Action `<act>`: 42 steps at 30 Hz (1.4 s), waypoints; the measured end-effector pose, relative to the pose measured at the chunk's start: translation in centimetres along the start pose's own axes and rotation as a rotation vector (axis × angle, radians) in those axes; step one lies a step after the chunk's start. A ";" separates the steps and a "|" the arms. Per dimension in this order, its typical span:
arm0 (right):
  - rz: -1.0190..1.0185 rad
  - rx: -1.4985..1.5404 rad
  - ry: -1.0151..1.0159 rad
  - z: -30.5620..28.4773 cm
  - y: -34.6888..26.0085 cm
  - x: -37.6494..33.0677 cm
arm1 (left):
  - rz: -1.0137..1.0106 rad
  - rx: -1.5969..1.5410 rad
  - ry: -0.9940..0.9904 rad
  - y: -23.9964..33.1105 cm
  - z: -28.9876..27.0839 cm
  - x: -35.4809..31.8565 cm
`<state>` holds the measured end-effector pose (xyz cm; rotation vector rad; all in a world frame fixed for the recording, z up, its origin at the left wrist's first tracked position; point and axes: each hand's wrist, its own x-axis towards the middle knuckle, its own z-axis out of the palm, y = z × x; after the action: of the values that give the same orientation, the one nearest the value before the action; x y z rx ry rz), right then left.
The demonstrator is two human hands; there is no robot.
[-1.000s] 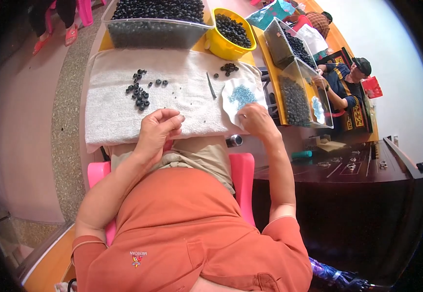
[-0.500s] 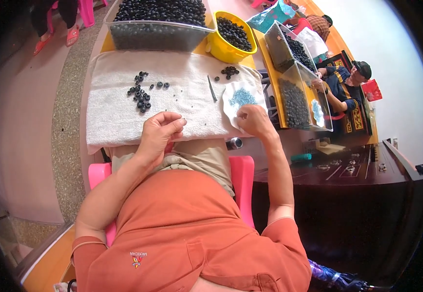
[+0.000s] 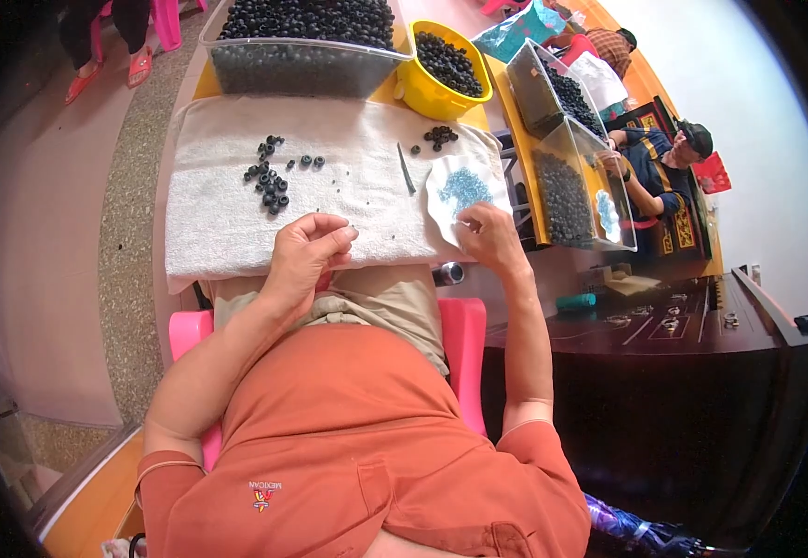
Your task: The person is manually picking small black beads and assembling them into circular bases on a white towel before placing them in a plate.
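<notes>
Above the near edge of a white towel (image 3: 227, 246), my left hand (image 3: 309, 249) is closed in a pinch. A tiny dark speck shows at its fingertips, too small to name. My right hand (image 3: 492, 240) reaches over the near right rim of a white scalloped plate (image 3: 444, 219), its fingers bent together. Whatever they hold, if anything, is hidden. Small light-blue gems (image 3: 464, 189) lie heaped on that plate. Loose black beads (image 3: 269, 177) are scattered on the towel's left half, and a small cluster of black beads (image 3: 439, 138) lies behind the plate. Left of the plate rests a slim dark pointed tool (image 3: 406, 169).
At the back stand a clear bin (image 3: 301, 73) full of black beads and a yellow bucket (image 3: 436, 93) of them. Further right, two clear bins (image 3: 582, 191) stand on another table, where a person (image 3: 660, 172) sits. A dark table (image 3: 646, 325) is at my right.
My right hand has shifted slightly at the plate's rim, its wrist and forearm turning a little left. My left hand keeps its pinch in the same place.
</notes>
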<state>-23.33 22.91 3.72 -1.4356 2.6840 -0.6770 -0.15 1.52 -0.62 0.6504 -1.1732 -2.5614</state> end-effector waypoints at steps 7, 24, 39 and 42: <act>-0.071 0.036 0.092 0.2 1.0 -0.5 | -0.010 -0.007 0.010 0.1 0.2 -0.1; 0.077 -0.010 0.039 -1.3 2.4 -2.7 | -0.010 0.028 0.001 -0.1 0.0 0.0; 0.043 -0.204 -0.120 -0.3 -0.4 0.1 | -0.006 0.026 -0.002 0.0 0.0 0.0; -0.006 -0.158 0.031 0.2 -0.6 0.1 | -0.011 0.030 -0.003 0.0 0.1 0.1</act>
<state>-22.90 22.48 3.79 -1.4793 2.8145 -0.5011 -0.25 1.56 -0.57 0.6610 -1.2143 -2.5594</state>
